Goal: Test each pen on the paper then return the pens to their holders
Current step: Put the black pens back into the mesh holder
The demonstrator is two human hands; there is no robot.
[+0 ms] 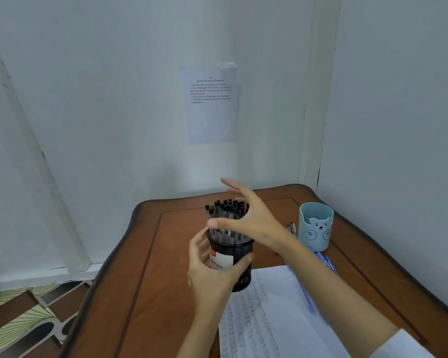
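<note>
Paper (264,319) on brown table (150,254), white walls (114,99) behind; left hand (212,275) grips mesh holder (241,254), right hand (254,220) spread over pens (223,213).

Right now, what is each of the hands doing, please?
Left hand: grips the black pen holder.
Right hand: open, fingers spread around the pens.
</note>
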